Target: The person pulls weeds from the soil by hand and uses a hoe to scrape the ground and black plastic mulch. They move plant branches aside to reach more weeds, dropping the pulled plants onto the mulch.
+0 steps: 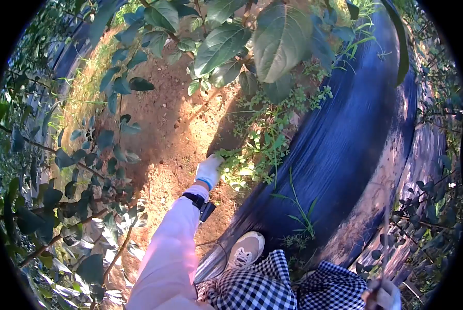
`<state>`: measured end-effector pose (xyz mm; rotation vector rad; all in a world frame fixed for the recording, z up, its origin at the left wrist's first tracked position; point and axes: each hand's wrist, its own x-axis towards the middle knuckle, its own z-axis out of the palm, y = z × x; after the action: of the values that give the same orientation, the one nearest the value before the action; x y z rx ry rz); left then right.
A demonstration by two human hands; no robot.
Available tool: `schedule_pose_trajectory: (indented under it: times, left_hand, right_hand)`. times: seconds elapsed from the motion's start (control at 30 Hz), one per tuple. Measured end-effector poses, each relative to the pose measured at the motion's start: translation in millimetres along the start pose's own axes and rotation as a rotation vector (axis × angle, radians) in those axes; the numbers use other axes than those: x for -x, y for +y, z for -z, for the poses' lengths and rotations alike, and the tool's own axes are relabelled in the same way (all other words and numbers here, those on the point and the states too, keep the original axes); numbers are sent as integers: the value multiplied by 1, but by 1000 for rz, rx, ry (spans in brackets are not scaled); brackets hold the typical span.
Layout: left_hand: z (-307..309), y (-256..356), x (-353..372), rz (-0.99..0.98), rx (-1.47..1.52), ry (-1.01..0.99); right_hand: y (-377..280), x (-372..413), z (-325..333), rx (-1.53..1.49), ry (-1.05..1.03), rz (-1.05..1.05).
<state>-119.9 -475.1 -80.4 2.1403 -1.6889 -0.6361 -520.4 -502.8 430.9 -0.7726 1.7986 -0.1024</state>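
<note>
My left hand [209,170], in a white and blue glove, reaches down to the bare soil. Its fingers are closed at the left edge of a low, leafy green weed [265,147]; leaves partly cover the fingertips. A dark device is strapped at that wrist. Near the bottom right edge, my right hand [384,297], partly gloved, is closed around a thin, blurred stick [386,237] that points upward. Part of this hand is cut off by the frame.
Black plastic sheeting [345,134] curves along the right of the soil [174,119]. Leafy branches [231,46] hang across the top and left. A grass tuft [304,219] pokes up by the sheeting. My shoe [246,249] and checkered cloth [257,284] show below.
</note>
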Motion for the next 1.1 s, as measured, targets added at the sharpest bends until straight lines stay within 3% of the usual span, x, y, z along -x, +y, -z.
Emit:
schedule_pose_trajectory:
  times: [0.07, 0.13, 0.2, 0.27, 0.3, 0.33, 0.4, 0.43, 0.53, 0.57, 0.6, 0.67, 0.73, 0.77, 0.83, 0.93, 0.97, 1.0, 1.07, 1.1]
  left_hand:
    - [-31, -35, -3, 351, 745, 194]
    - [29, -7, 16, 378, 987, 403]
    - [62, -18, 18, 864, 976, 279]
    - [36, -43, 10, 508, 685, 182]
    - [29, -25, -1, 329, 876, 256]
    - [63, 15, -19, 111, 60, 67]
    - [30, 7, -33, -158, -115, 114]
    - [31, 14, -34, -98, -147, 33]
    - [12, -19, -36, 376, 400, 153]
    - [31, -10, -29, 535, 751, 298]
    - [58, -6, -17, 776, 765, 225]
    - [52, -24, 7, 586, 743, 211]
    - [49, -9, 26, 184, -103, 83]
    - [40, -2, 18, 275, 85, 48]
    - [35, 20, 14, 160, -110, 46]
    - [26, 12, 5, 171, 136, 68]
    - [40, 31, 6, 257, 270, 66]
    - [16, 0, 16, 335, 398, -72]
    - [34, 45, 28, 174, 53, 19]
    - [30, 57, 24, 275, 203, 16]
  right_hand:
    - [10, -33, -26, -129, -17, -64]
    - [24, -63, -40, -147, -60, -92]
    - [45, -90, -54, -88, -63, 63]
    - [77, -126, -49, -222, -94, -9]
    - [76, -132, -57, -206, -88, 3]
    - [75, -135, -63, -190, -82, 9]
    - [86, -143, -65, -162, -87, 10]
    - [89, -147, -64, -149, -93, 15]
    - [105, -147, -56, -183, -114, 12]
    - [107, -145, -51, -187, -113, -13]
    - [110, -142, -48, -187, -96, -2]
    - [118, -139, -46, -180, -68, 27]
    - [134, -144, -42, -196, -62, 49]
    - [139, -144, -40, -187, -58, 39]
    - [137, -138, -40, -140, -57, 15]
    - [117, -127, -43, -117, -69, -2]
    - [119, -126, -41, -123, -65, -5]
    - [116, -125, -41, -126, -57, -8]
    - [112, -122, -42, -130, -47, -21]
    - [114, -123, -42, -104, -60, 20]
